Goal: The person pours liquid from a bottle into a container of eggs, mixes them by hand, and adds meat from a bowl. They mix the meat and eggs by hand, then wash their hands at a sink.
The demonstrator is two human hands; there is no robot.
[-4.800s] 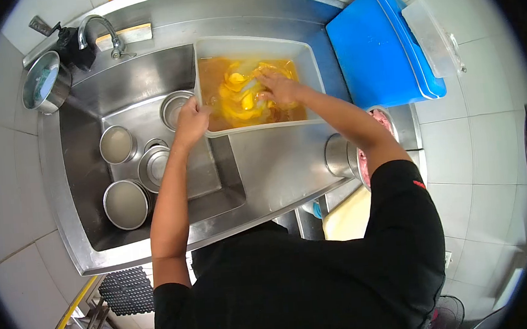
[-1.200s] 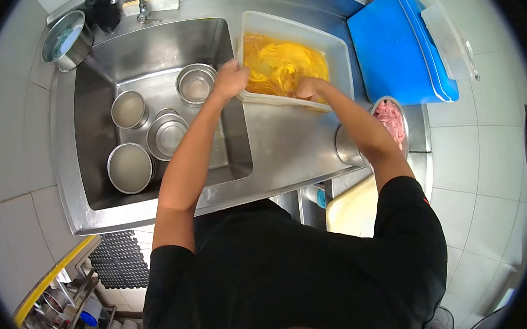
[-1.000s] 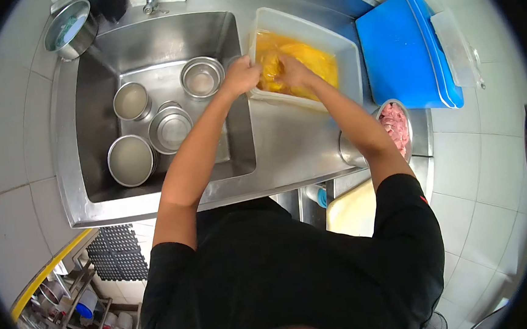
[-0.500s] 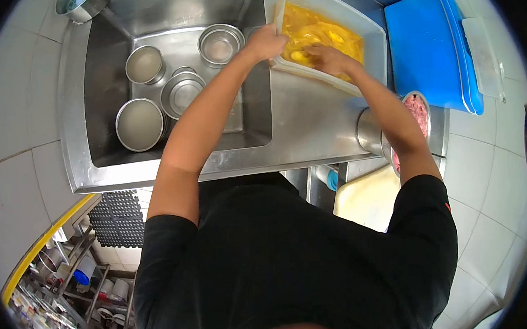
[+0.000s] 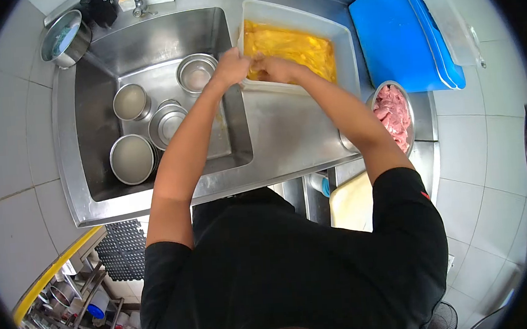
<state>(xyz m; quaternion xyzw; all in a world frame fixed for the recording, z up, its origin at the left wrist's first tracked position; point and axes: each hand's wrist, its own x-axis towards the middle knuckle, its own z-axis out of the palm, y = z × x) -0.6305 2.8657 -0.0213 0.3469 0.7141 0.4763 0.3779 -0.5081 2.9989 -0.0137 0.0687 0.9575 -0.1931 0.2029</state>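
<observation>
Head: left hand [image 5: 231, 66] grips tub [image 5: 343, 43] (yellow-filled).

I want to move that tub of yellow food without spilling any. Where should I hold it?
Probably grip the tub by its two short-end rims, one hand coming in from each side: it is long, open-topped and well filled, so it needs to stay level.

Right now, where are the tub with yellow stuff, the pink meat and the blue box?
plastic tub [image 5: 293, 14]: head view, on its far white wall.
pink meat [image 5: 393, 112]: head view, on the middle of the pile.
blue box [image 5: 395, 33]: head view, on the middle of its lid.
</observation>
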